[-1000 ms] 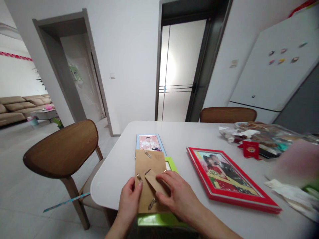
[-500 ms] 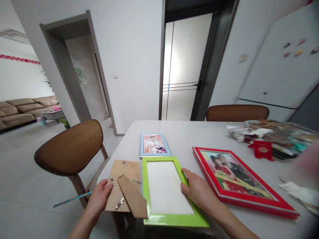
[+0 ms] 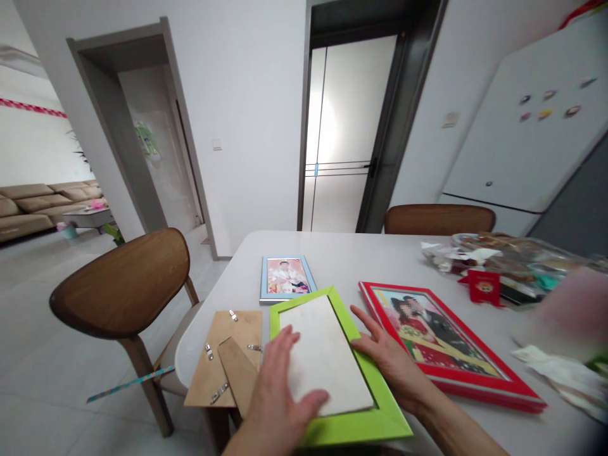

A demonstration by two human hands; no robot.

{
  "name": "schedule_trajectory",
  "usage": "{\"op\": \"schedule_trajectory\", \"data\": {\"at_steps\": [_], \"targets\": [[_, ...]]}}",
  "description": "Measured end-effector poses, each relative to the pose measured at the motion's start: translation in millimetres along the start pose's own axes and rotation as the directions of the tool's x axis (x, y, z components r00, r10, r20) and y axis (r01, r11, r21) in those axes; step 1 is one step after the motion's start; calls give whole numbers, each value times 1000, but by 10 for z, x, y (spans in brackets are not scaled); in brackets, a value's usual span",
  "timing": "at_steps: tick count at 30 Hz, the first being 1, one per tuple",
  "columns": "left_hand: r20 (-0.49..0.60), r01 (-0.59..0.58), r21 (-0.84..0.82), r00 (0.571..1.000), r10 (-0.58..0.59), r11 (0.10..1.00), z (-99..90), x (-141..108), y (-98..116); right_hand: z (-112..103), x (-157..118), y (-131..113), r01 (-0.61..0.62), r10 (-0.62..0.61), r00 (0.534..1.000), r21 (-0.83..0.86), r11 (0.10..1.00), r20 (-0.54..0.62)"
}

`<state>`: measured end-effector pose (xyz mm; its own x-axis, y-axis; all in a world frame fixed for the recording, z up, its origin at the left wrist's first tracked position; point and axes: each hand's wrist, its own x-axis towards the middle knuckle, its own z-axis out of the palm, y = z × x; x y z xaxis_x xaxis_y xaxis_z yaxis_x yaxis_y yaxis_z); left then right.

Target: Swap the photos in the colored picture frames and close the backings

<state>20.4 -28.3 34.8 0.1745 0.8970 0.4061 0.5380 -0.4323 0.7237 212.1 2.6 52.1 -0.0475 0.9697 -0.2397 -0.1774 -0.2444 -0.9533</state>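
A lime-green picture frame (image 3: 387, 408) lies askew near the table's front edge, a white sheet (image 3: 327, 354) filling its opening. My right hand (image 3: 387, 358) is at the frame's right side, thumb on the green border and index finger stretched along the outer edge; its other fingers are hidden. Over the sheet's lower left hovers my left hand (image 3: 280, 386), fingers apart and holding nothing; whether it touches the sheet I cannot tell. Left of the frame is a brown backing board (image 3: 202, 380) with metal clips and a stand leg, partly covered by my left hand.
A blue-framed photo (image 3: 287, 278) lies beyond the green frame. To the right are a red-framed photo (image 3: 441, 342), a red card (image 3: 484, 288), plastic-wrapped items (image 3: 515, 253) and crumpled tissue (image 3: 551, 367). Wooden chairs (image 3: 123, 278) stand at the white table (image 3: 337, 253).
My left hand has left the backing board and moved right over the white sheet. The green frame has turned slightly counterclockwise, with my right hand still at its right edge.
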Motion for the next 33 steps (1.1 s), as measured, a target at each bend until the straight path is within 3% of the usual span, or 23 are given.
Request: {"op": "schedule_trajectory", "data": {"at_steps": [2, 4, 8, 10, 13, 15, 18, 22, 25, 28, 33], "targets": [[79, -149, -10, 986, 149, 989, 245, -5, 226, 42, -52, -55, 12, -13, 1000, 36, 999, 18], [97, -245, 13, 965, 243, 969, 370, 1, 340, 57, -67, -81, 38, -39, 999, 20, 999, 30], [22, -353, 42, 936, 352, 935, 266, 28, 350, -35, 22, -40, 102, -97, 994, -137, 985, 40], [-115, -259, 39, 958, 262, 965, 97, 28, 293, -129, 107, 9, 113, -115, 993, -301, 947, 12], [-321, 56, -22, 945, -60, 998, -191, -9, 120, -258, 233, 88, 130, -212, 976, -638, 759, -53], [-335, 220, -88, 912, -237, 972, -348, -60, -52, -301, 288, 135, 133, -311, 948, -812, 569, -63], [-279, 350, -70, 892, -355, 934, -470, -158, -313, -297, 322, 200, 119, -370, 929, -928, 353, -21], [-212, 417, 128, 898, -386, 900, -470, -265, -495, -268, 336, 276, 120, -361, 932, -974, 193, 43], [-157, 376, 318, 926, -343, 870, -452, -290, -528, -271, 345, 318, 117, -366, 929, -985, 126, 63], [-113, 295, 449, 955, -274, 844, -456, -283, -544, -290, 354, 352, 122, -373, 924, -988, 95, 78], [-85, 226, 518, 973, -213, 825, -472, -276, -581, -328, 365, 388, 156, -413, 905, -982, 106, 99]]}}
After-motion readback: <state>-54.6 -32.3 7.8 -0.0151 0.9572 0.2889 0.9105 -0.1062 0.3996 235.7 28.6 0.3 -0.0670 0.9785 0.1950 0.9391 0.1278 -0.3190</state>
